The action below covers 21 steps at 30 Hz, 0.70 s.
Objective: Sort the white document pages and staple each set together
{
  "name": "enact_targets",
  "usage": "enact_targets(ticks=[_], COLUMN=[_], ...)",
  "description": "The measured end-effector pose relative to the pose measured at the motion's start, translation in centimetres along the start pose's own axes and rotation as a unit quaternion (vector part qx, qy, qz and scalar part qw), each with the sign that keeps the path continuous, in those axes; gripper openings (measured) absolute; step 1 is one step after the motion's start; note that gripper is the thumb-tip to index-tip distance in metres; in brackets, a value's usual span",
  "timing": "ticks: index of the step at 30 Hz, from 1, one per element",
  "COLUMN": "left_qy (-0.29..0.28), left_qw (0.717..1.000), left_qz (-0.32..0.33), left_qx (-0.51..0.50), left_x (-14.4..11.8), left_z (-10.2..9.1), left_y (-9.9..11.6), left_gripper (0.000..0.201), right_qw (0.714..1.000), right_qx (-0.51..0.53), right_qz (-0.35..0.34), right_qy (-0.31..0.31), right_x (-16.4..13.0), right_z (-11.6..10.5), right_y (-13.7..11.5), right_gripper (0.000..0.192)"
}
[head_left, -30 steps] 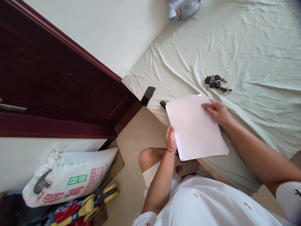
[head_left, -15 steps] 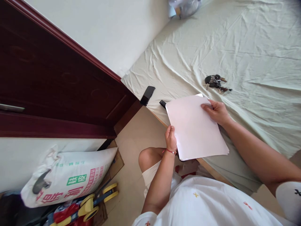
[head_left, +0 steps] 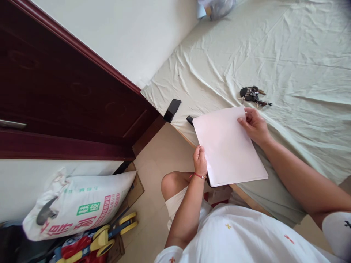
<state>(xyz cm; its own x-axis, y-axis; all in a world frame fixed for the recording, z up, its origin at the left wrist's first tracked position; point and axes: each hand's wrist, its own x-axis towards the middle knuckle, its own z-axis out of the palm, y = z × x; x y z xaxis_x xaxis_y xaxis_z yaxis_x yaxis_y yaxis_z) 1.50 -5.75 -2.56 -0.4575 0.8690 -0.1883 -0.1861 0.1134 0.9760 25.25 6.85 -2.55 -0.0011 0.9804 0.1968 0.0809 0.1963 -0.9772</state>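
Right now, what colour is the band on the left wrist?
Red wrist band, clearest in the head view.

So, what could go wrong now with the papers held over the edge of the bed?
1. The paper stack hangs partly past the bed edge. The left hand and right hand pinch only its edges, so sheets could slip to the floor.
2. The phone lies near the bed's corner; a nudge might knock it off.
3. The keys lie close to the right hand and might get brushed.
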Motion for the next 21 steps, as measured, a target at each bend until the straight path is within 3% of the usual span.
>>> enact_targets(ticks=[3, 8, 15, 18, 21], left_qy=[-0.001, 0.0, 0.071, 0.115, 0.128], left_qw=[1.0, 1.0, 0.996, 0.991, 0.989], left_qz=[0.005, 0.007, -0.049, -0.072, -0.075], left_qx=[0.008, 0.009, -0.017, -0.019, -0.02], left_x=[-0.2, -0.1, -0.4, -0.9, -1.2], left_z=[0.2, 0.2, -0.2, -0.1, 0.1], left_y=[0.5, 0.5, -0.4, 0.0, 0.3], left_gripper=[0.05, 0.051, 0.048, 0.041, 0.036], right_qw=[0.996, 0.988, 0.999, 0.997, 0.99], right_qx=[-0.078, -0.149, -0.034, 0.041, 0.081], right_qz=[-0.034, -0.038, 0.015, 0.056, 0.099], right_qy=[0.028, 0.01, 0.02, -0.021, -0.064], right_x=[0.3, 0.4, 0.8, 1.0, 1.0], right_z=[-0.2, -0.4, -0.1, -0.4, -0.9], right_y=[0.3, 0.6, 1.3, 1.0, 0.3], right_gripper=[0.052, 0.054, 0.064, 0.072, 0.067])
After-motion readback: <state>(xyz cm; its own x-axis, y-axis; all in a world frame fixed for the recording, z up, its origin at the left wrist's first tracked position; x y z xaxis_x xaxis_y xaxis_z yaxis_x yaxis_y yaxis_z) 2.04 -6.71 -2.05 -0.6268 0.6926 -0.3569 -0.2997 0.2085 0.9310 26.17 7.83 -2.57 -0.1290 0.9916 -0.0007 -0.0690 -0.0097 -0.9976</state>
